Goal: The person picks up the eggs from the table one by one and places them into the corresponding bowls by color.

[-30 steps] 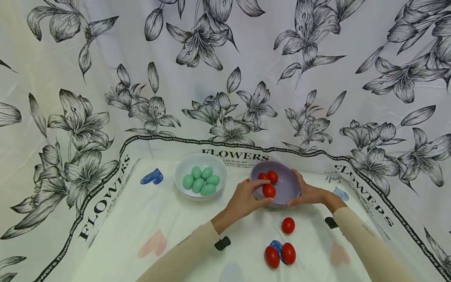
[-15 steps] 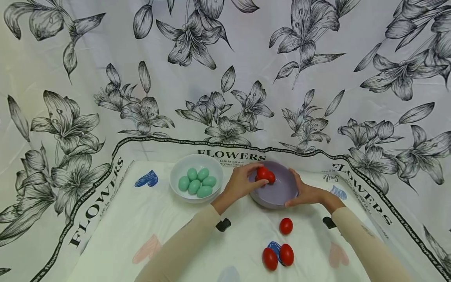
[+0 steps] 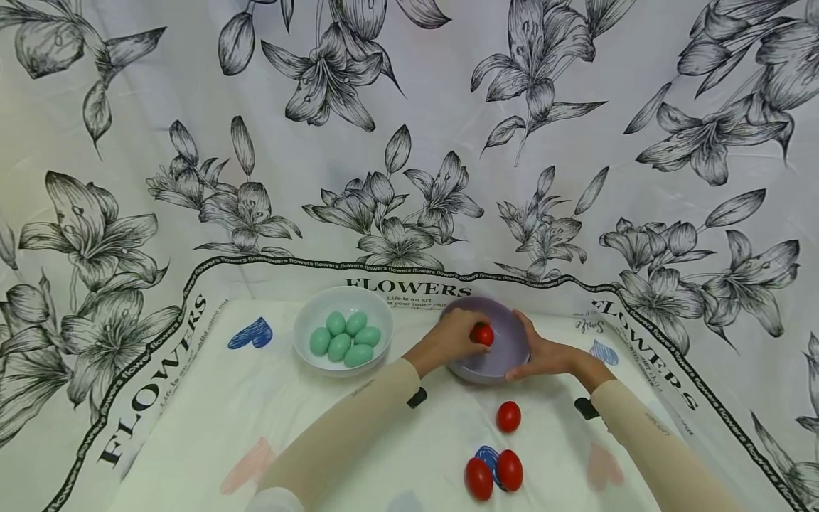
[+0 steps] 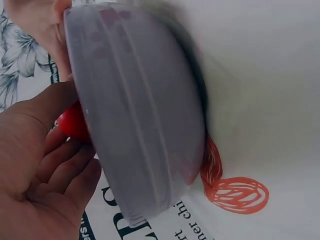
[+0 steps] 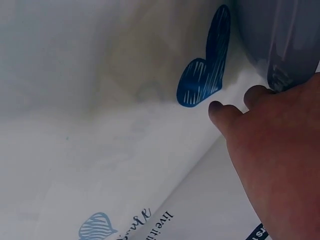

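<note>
A purple bowl stands on the cloth at right of centre. My left hand reaches over its left rim and holds a red egg inside it. In the left wrist view the red egg shows between thumb and fingers at the rim. The hand hides other red eggs in the bowl. My right hand grips the bowl's right side, thumb low at the front and fingers up along the rim. In the right wrist view the right hand lies against the bowl.
A white bowl with several green eggs stands to the left. In front of the purple bowl lie a red egg and two more, a left one and a right one. A flower-printed curtain hangs behind.
My left hand has lowered the red egg from above the purple bowl's front into the bowl, reaching deeper in. The right hand keeps its grip on the bowl. The head view has shifted slightly.
</note>
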Demonstrator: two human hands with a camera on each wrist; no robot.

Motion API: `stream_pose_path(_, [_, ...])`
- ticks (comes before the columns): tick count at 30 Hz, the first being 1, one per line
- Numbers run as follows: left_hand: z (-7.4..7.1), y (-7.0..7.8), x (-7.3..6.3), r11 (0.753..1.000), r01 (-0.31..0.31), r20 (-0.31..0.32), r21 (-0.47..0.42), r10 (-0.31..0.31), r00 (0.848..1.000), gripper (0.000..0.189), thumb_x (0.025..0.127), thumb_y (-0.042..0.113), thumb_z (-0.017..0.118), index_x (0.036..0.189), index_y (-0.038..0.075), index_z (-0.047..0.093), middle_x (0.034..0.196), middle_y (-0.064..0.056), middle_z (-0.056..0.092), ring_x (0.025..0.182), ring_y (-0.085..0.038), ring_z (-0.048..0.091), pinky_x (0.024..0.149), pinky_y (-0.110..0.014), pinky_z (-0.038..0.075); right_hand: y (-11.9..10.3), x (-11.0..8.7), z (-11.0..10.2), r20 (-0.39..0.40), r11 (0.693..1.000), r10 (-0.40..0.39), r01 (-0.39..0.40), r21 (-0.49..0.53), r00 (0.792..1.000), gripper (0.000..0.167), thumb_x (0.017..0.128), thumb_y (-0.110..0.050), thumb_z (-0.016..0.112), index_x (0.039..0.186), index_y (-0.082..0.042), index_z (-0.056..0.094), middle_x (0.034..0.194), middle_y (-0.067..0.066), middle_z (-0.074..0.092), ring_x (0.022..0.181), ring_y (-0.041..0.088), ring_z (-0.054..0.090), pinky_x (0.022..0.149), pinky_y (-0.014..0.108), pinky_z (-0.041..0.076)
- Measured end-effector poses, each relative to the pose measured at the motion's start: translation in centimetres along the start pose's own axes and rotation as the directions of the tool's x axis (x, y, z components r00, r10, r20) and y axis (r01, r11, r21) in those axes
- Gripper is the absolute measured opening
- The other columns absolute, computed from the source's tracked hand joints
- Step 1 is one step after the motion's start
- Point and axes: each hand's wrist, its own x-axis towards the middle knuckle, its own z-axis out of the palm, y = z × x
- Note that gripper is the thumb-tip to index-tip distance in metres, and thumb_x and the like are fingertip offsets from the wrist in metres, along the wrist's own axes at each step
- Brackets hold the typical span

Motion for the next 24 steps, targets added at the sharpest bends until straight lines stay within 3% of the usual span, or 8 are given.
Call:
stream_pose_path(5, [1.0, -0.2, 0.8, 0.989, 0.031, 0.062, 0.144, -0.04, 0.997, 0.051, 0.088, 0.029, 0.09, 0.133, 0.015, 0.072, 0.122, 0.001, 0.076, 0.108, -0.013, 0.07, 0.091, -0.023, 0.055, -0.1, 0.2, 0.3, 0.011, 1.0, 0.022, -0.022, 0.012, 1.0, 0.145, 0.081, -0.047, 0.09, 0.165, -0.018, -0.024, 0.174, 0.019, -0.009, 0.154, 0.048, 0.021, 0.121, 0.068, 0.028])
stream_pose_path(10, [2.0, -0.4, 1.6, 0.968, -0.032, 0.097, 0.25, 0.008, 0.995, 0.045, 0.089, 0.023, 0.089, 0.129, 0.014, 0.073, 0.117, 0.002, 0.076, 0.106, -0.014, 0.069, 0.093, -0.024, 0.055, -0.1, -0.1, 0.0, -0.006, 0.999, 0.034, -0.034, 0.013, 0.999, 0.145, 0.08, -0.047, 0.091, 0.166, -0.02, -0.023, 0.175, 0.017, -0.008, 0.154, 0.046, 0.021, 0.122, 0.066, 0.029])
stream_pose_path(14, [2.5, -0.4, 2.0, 0.953, -0.058, 0.123, 0.297, 0.022, 0.992, 0.046, 0.088, 0.022, 0.09, 0.13, 0.013, 0.073, 0.117, 0.002, 0.075, 0.105, -0.014, 0.069, 0.094, -0.026, 0.055, -0.3, -0.1, -0.2, -0.007, 1.0, 0.027, -0.027, 0.004, 1.0, 0.143, 0.082, -0.045, 0.09, 0.166, -0.02, -0.024, 0.175, 0.018, -0.01, 0.155, 0.047, 0.019, 0.122, 0.067, 0.027])
stream_pose_path(18, [3.0, -0.2, 2.0, 0.951, -0.041, 0.132, 0.307, 0.0, 0.991, 0.047, 0.086, 0.022, 0.091, 0.13, 0.016, 0.074, 0.116, 0.005, 0.075, 0.101, -0.011, 0.068, 0.092, -0.026, 0.054, -0.3, -0.1, -0.3, -0.009, 1.0, 0.011, -0.011, 0.007, 1.0, 0.142, 0.083, -0.043, 0.09, 0.166, -0.017, -0.023, 0.174, 0.02, -0.012, 0.156, 0.049, 0.016, 0.122, 0.068, 0.025])
stream_pose_path(24, [3.4, 0.0, 1.7, 0.95, -0.027, 0.12, 0.311, -0.012, 0.993, 0.036, 0.081, 0.018, 0.095, 0.113, 0.018, 0.078, 0.105, 0.007, 0.074, 0.091, -0.009, 0.065, 0.084, -0.026, 0.055, -0.2, -0.2, -0.1, 0.0, 1.0, -0.001, 0.001, 0.002, 1.0, 0.145, 0.081, -0.047, 0.091, 0.166, -0.015, -0.023, 0.174, 0.021, -0.013, 0.157, 0.049, 0.014, 0.122, 0.068, 0.024])
